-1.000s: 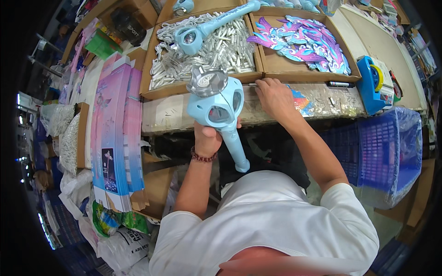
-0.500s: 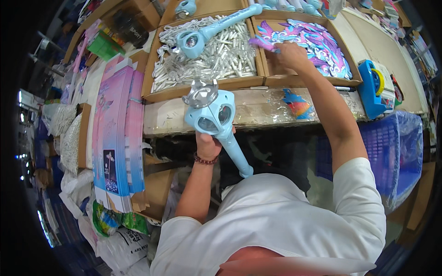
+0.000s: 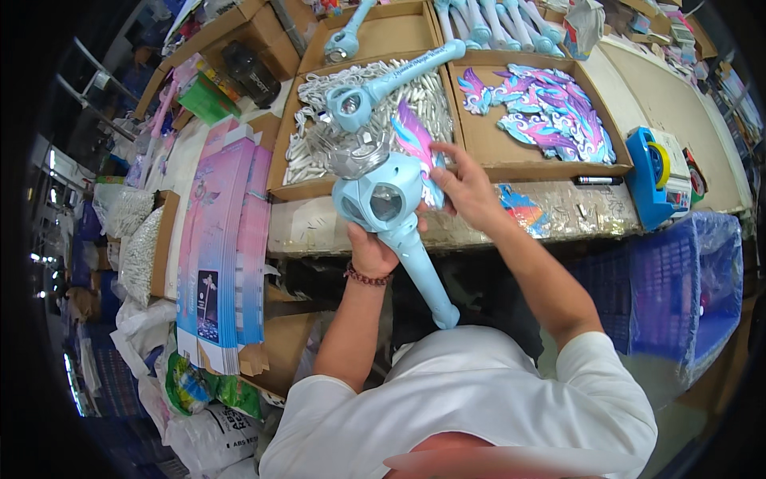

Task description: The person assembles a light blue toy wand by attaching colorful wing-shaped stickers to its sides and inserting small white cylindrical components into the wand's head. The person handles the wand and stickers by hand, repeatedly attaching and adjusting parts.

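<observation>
A light blue toy wand (image 3: 408, 247) with a clear crown-like top is tilted in front of me, its handle end pointing toward my belly. My left hand (image 3: 375, 249) is wrapped round it just below the head. In my right hand (image 3: 465, 185) is a purple, pink and blue wing piece (image 3: 414, 142), pinched between thumb and fingers. It stands upright close to the right side of the wand's head; whether the two touch I cannot tell. More wing pieces (image 3: 558, 120) lie piled in the right cardboard tray (image 3: 479, 137).
Another blue wand (image 3: 399, 78) lies across a tray of white corded parts (image 3: 319, 164). Further wands (image 3: 499, 24) stand at the back. Flat printed boxes (image 3: 219, 247) are stacked at left. A blue tape dispenser (image 3: 648, 180) and a blue lined basket (image 3: 678, 295) are at right.
My right hand has come back from the tray of wing pieces to the wand's head, carrying one wing piece. My left hand still holds the wand.
</observation>
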A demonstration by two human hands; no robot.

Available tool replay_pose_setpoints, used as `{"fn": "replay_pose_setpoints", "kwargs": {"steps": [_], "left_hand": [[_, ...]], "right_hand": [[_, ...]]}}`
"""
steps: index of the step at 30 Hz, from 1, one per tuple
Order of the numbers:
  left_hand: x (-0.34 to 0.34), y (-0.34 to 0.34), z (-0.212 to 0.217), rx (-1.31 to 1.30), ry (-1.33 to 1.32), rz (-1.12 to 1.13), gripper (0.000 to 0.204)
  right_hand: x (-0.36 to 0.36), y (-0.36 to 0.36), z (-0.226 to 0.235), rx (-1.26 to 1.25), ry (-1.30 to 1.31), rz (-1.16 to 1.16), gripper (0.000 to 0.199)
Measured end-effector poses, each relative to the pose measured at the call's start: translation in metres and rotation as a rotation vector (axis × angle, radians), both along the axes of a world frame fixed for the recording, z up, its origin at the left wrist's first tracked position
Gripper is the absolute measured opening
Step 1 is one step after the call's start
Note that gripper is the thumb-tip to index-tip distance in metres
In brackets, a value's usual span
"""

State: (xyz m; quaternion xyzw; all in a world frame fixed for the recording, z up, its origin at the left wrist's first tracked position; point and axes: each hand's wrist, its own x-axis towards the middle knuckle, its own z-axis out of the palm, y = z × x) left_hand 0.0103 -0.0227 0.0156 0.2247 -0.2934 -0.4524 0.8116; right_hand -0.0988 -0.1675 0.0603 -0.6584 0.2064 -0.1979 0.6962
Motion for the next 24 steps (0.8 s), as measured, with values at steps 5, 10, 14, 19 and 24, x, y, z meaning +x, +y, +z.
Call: {"fn": "replay_pose_setpoints", "kwargs": {"steps": [5,10,14,19,24], "left_hand": [[0.006,0.003,-0.012,-0.029,-0.061,-0.011,0.093],[-0.011,0.002,0.007,0.173,-0.171,0.246,0.095],[0.001,0.000,-0.009,0.073,-0.095,-0.003,0.095],[-0.002,0.001,-0.005,0.073,-0.036,0.068,0.094],[0.008,0.001,-0.017,0.152,0.000,0.161,0.084]], "right_hand": [[-0.006,0.020,-0.012,0.079,-0.054,0.166,0.050],[-0.015,0.022,-0.015,-0.276,0.126,0.251,0.047],[-0.016,0.023,-0.018,-0.189,-0.105,0.156,0.038],[-0.025,0.007,-0.026,-0.078,0.058,-0.186,0.031],[-0.017,0.019,-0.001,0.678,-0.308,-0.398,0.019]]}}
